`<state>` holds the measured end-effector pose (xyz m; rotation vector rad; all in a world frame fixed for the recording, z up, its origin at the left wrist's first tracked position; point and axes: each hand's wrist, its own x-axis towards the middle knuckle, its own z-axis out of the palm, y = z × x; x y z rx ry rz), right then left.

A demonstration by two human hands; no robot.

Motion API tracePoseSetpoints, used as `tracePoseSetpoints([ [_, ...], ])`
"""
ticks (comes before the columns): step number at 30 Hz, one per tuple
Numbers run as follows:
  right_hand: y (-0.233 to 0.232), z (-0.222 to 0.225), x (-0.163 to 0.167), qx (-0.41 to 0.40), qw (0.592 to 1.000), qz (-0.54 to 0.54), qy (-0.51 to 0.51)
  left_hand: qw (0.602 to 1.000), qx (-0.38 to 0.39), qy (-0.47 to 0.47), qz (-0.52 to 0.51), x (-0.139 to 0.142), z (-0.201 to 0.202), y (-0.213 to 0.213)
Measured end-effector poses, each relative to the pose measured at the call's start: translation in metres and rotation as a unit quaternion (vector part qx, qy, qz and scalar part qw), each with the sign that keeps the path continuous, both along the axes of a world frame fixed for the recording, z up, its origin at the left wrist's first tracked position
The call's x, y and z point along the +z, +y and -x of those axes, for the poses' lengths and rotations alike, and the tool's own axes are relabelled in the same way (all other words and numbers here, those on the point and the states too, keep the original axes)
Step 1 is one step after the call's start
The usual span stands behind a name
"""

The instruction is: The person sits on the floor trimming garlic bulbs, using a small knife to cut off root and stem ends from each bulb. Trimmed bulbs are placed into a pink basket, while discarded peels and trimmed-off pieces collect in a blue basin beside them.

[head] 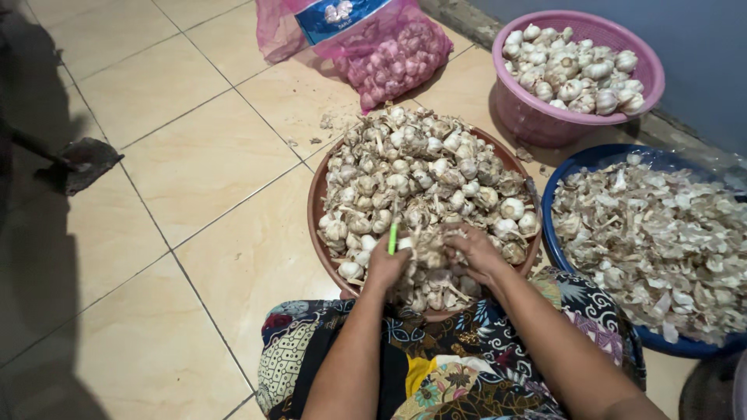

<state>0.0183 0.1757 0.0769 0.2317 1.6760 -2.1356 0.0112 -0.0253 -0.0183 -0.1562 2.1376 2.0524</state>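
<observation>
A garlic bulb (430,257) sits at the near edge of the heap in the brown basin (318,204), pinched between both hands. The left hand (387,268) has its fingers curled tight around a small knife with a green handle (393,236), whose handle sticks up above the knuckles; the blade is hidden. The right hand (477,253) has its fingers bent narrowly over the bulb, touching it from the right. The heap of unpeeled garlic (420,167) fills the basin beyond the hands. Right of the basin, touching its rim, a blue basin (580,159) holds dry garlic skins (661,241). Beyond it stands a pink basket (545,124) of cleaned bulbs. Behind the brown basin lies a pink mesh sack (393,54) of garlic on the tiled floor (194,163).
</observation>
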Motion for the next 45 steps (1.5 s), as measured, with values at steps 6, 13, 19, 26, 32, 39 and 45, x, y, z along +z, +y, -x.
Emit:
tracePoseSetpoints([
  [6, 0.020, 0.004, 0.006, -0.050, 0.997, -0.041, -0.035, 0.945, 0.103, 0.191, 0.244, 0.006, -0.003, -0.003],
  [13, 0.160, 0.024, 0.036, -0.301, 0.905, -0.300, 0.029, 0.996, 0.040, -0.022, -0.080, 0.005, 0.001, 0.002],
  [19, 0.175, 0.012, 0.048, -0.145, 0.594, -0.761, 0.215, 0.997, -0.008, 0.058, -0.043, 0.011, 0.000, 0.007],
  [26, -0.017, 0.008, -0.001, 0.009, 0.785, -0.485, 0.386, 0.965, -0.026, 0.221, 0.137, 0.017, -0.024, 0.025],
  [32, -0.047, 0.033, 0.027, -0.108, 0.966, -0.226, 0.065, 0.960, -0.040, 0.249, 0.121, -0.011, -0.015, 0.020],
  [39, -0.002, 0.024, 0.040, -0.069, 0.958, -0.223, 0.166, 0.994, -0.015, 0.041, -0.101, 0.002, 0.003, 0.007],
  [45, -0.009, -0.020, -0.014, 0.068, 0.911, -0.294, 0.280, 0.970, 0.019, 0.019, -0.240, 0.018, -0.010, 0.008],
])
